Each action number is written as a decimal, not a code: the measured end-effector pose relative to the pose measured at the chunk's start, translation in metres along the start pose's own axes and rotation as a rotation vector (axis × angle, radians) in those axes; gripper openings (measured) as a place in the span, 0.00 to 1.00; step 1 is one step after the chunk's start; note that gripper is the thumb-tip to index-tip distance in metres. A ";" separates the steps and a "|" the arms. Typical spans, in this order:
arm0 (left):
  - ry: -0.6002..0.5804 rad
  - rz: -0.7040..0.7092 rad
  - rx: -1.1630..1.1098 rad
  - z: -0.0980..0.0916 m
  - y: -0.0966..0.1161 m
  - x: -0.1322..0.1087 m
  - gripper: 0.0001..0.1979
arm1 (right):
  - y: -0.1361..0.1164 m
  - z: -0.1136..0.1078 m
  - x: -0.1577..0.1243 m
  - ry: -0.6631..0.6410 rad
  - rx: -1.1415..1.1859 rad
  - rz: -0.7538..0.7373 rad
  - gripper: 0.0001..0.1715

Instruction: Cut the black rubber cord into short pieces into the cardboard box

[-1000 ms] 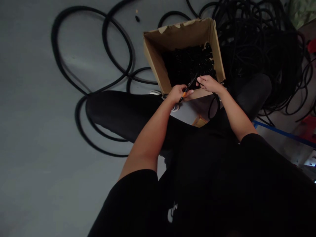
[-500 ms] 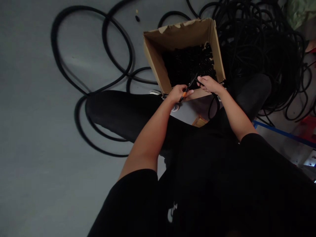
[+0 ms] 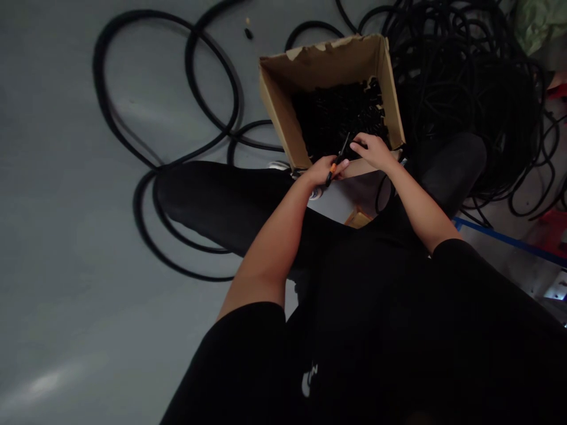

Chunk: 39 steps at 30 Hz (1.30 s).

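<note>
My left hand [image 3: 324, 171] is closed around scissors [image 3: 333, 169] with black and orange handles; their dark blades point up and to the right over the box's near edge. Just right of the blade tips is my right hand [image 3: 372, 151], its thumb and fingers curled together around something dark that I cannot make out. Both hands are above the near side of an open cardboard box [image 3: 280, 103]. Many short black pieces [image 3: 339, 112] cover the box's bottom.
Loops of black hose [image 3: 100, 77] lie on the grey floor to the left. A large tangled heap of black hose [image 3: 469, 100] is at the right. One small black piece [image 3: 248, 34] lies beyond the box. A blue bar [image 3: 509, 239] runs along the right.
My right hand has turned and its fingers have curled in more. Less of the black hose below it shows. My left hand, still holding the scissors, has shifted slightly.
</note>
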<state>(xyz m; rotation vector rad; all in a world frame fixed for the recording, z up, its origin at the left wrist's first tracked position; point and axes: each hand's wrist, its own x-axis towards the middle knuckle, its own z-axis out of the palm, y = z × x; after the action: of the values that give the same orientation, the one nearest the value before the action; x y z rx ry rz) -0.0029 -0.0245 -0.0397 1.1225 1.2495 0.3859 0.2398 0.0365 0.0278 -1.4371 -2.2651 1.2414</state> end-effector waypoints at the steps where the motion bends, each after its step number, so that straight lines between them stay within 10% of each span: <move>1: 0.005 0.009 -0.001 0.000 0.000 -0.001 0.37 | 0.001 0.000 -0.001 0.016 0.004 -0.004 0.33; 19: 0.000 -0.026 0.011 0.001 0.012 -0.007 0.41 | -0.023 -0.003 -0.007 0.043 0.003 0.104 0.14; 27: 0.006 -0.016 -0.016 0.005 0.022 -0.011 0.35 | 0.006 0.013 0.004 0.024 0.007 0.118 0.18; 39: 0.088 -0.008 0.007 -0.002 0.020 -0.009 0.38 | -0.016 -0.005 0.007 0.011 0.122 0.098 0.30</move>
<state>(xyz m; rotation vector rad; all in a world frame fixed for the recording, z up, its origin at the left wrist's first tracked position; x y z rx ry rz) -0.0014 -0.0214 -0.0183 1.1158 1.3329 0.4295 0.2285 0.0420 0.0408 -1.5223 -2.0946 1.3713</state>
